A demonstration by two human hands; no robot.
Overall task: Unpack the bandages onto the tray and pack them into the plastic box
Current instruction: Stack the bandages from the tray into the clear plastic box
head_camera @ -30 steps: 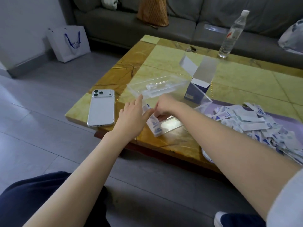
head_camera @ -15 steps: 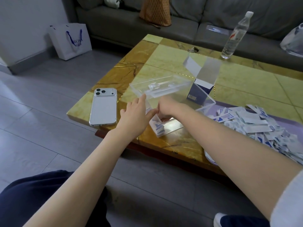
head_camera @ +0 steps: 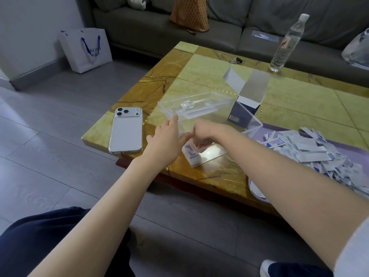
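While the left hand lies flat with its fingers straight against the left side of the plastic box, it grips nothing. It's a brace, so the light box doesn't skate on the glossy table.

The right hand reaches over into the box with its fingers curled down on a stack of bandages. The fingertips are hidden, but it reads as a pinch. The stack stands on edge, tight in the box's near-left corner. My guess is they're packing from one end so rows fit side by side. The rest of the box floor is bare.

The lid is hinged back on the far side of the box, open and out of the way.

Just left of the box a phone lies face down, apart from the work.

Right of the box, the tray holds a loose heap of bandages. It sits close, so each reach is short. Judging by the heap, most of the packing isn't done yet.

Behind the box's right end stands the carton with its flaps up, presumably the emptied packaging.

Well beyond the box, a water bottle stands at the table's far edge, with a sofa past that. A paper bag sits on the floor far off to the left.
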